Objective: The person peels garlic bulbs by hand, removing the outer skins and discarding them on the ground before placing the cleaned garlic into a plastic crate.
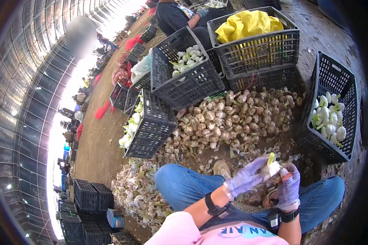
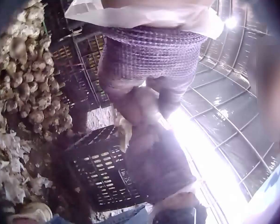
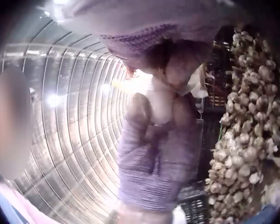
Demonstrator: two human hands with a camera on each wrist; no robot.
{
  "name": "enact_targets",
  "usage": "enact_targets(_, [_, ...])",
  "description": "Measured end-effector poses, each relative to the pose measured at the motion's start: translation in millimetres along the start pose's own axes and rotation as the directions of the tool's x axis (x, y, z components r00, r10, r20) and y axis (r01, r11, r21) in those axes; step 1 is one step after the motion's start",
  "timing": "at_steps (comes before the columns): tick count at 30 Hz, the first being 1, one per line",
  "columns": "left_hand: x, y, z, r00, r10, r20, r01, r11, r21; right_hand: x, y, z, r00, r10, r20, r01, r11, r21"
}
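A peeled white garlic bulb (image 1: 273, 168) with a short green stem stub is held in front of my lap. My left hand (image 1: 246, 178), in a purple knit glove under a clear plastic cuff, pinches the bulb from the left. From the other side my right hand (image 1: 289, 188), gloved alike, has its curled fingers on the bulb's lower part; an orange-red patch shows at its fingers. In the right wrist view the bulb (image 3: 161, 105) sits between both hands' fingertips, with a loose papery skin (image 3: 199, 86) beside it. Fingers partly hide the bulb in both wrist views.
Unpeeled garlic (image 1: 233, 118) is heaped ahead, and peeled skins (image 1: 141, 196) lie at the left. A black crate (image 1: 335, 149) of white bulbs stands right; more crates (image 1: 151, 128) stand left and ahead, one holding yellow cloth (image 1: 249, 26). Another person (image 1: 171, 18) sits beyond.
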State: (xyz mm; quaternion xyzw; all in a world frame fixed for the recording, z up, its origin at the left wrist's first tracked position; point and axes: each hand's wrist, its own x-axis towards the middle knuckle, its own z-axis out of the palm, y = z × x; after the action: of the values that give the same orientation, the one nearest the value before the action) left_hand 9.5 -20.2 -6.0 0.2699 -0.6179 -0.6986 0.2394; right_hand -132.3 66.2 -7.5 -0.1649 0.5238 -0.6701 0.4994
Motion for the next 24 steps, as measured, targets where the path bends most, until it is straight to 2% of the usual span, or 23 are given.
enact_targets(1, [2, 3, 1, 1.0, 0.006, -0.019, -0.005, 0.999, 0.032, 1, -1, 0, 0.999, 0.031, -0.01, -0.03, 0.996, 0.087])
enact_targets(2, [5, 3, 0, 0.998, 0.009, -0.066, -0.005, 0.998, 0.068, -2, -3, 2, 0.998, -0.025, -0.052, 0.029, 0.996, 0.079])
enact_targets(3, [5, 10, 3, 0.991, -0.069, -0.112, 0.031, 0.949, -0.314, -6, -22, 11, 0.998, 0.066, 0.011, -0.066, 0.992, 0.111])
enact_targets(4, [5, 8, 0, 0.981, -0.061, -0.185, 0.033, 0.988, -0.152, -6, -14, 9, 0.998, 0.057, 0.015, -0.058, 0.995, 0.085])
enact_targets(5, [4, 0, -4, 0.973, -0.142, -0.182, 0.087, 0.955, -0.284, -6, -10, 3, 0.996, 0.085, 0.04, -0.089, 0.99, 0.106])
enact_targets(6, [1, 14, -1, 0.952, -0.212, -0.221, 0.12, 0.922, -0.369, -6, -6, 3, 0.999, 0.034, 0.013, -0.037, 0.964, 0.265])
enact_targets(7, [3, 3, -5, 0.96, -0.187, -0.21, 0.07, 0.883, -0.465, -4, -17, -8, 0.996, 0.029, 0.08, -0.043, 0.983, 0.178])
enact_targets(8, [2, 16, -1, 0.943, -0.245, -0.226, 0.072, 0.811, -0.58, -2, -13, -12, 0.994, -0.066, 0.085, 0.015, 0.87, 0.493])
enact_targets(9, [4, 6, -3, 0.937, -0.192, -0.29, -0.028, 0.79, -0.613, -6, -35, 0, 0.993, -0.072, -0.092, 0.104, 0.905, 0.413])
enact_targets(11, [5, 1, -6, 0.903, -0.255, -0.345, -0.057, 0.726, -0.685, -4, -39, -16, 0.991, -0.096, -0.088, 0.122, 0.919, 0.375])
enact_targets(12, [5, -8, -13, 0.92, -0.237, -0.311, -0.061, 0.698, -0.713, -2, -34, -27, 0.991, -0.095, 0.091, 0.044, 0.892, 0.45])
enact_targets(13, [6, -10, -14, 0.924, -0.236, -0.301, -0.056, 0.695, -0.717, 0, -29, -34, 0.982, -0.071, 0.175, 0.05, 0.991, 0.122])
enact_targets(14, [7, -9, -12, 0.922, -0.246, -0.3, -0.049, 0.695, -0.718, 2, -25, -35, 0.942, -0.184, 0.28, 0.268, 0.916, -0.299])
enact_targets(15, [8, -9, -11, 0.918, -0.259, -0.301, -0.04, 0.694, -0.718, 2, -25, -34, 0.881, -0.225, 0.416, 0.457, 0.629, -0.628])
enact_targets(16, [9, -14, -11, 0.918, -0.249, -0.31, -0.044, 0.711, -0.702, -4, -26, -26, 0.912, -0.202, 0.356, 0.405, 0.577, -0.71])
enact_targets(17, [11, -12, -9, 0.919, -0.255, -0.3, -0.034, 0.708, -0.706, -4, -21, -24, 0.919, -0.219, 0.328, 0.391, 0.614, -0.686])
enact_targets(19, [12, -3, -2, 0.928, -0.218, -0.303, -0.037, 0.754, -0.656, -2, -28, -14, 0.92, -0.284, 0.27, 0.388, 0.761, -0.52])
enact_targets(20, [11, 1, -1, 0.933, -0.233, -0.275, 0.029, 0.81, -0.585, -2, -33, -11, 0.926, -0.275, 0.258, 0.374, 0.767, -0.522])
enact_targets(21, [11, 2, -1, 0.931, -0.245, -0.269, 0.043, 0.808, -0.587, -1, -40, -8, 0.895, -0.325, 0.307, 0.444, 0.722, -0.53])
enact_targets(23, [12, 3, -2, 0.948, -0.266, -0.174, 0.178, 0.898, -0.403, 4, -42, -6, 0.82, -0.408, 0.401, 0.571, 0.63, -0.526])
enact_targets(24, [12, -5, -8, 0.951, -0.291, -0.103, 0.263, 0.939, -0.223, 11, -38, -12, 0.819, -0.324, 0.473, 0.558, 0.642, -0.526])
